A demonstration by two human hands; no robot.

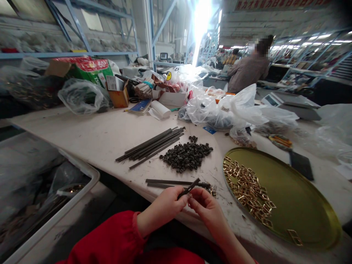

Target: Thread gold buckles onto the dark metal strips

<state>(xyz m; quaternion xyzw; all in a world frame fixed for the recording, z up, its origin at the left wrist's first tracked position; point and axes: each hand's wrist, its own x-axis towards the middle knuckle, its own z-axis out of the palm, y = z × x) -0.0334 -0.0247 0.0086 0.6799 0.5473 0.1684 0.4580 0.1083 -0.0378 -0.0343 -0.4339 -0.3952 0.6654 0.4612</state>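
Left hand gripped a dark strip, near side of the black loop pile. Right hand met its lower end; grip unclear. Strip judged light, semi-stiff; best pinched near that end.

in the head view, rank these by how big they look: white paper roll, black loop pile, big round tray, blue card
Largest to smallest:
big round tray
black loop pile
white paper roll
blue card
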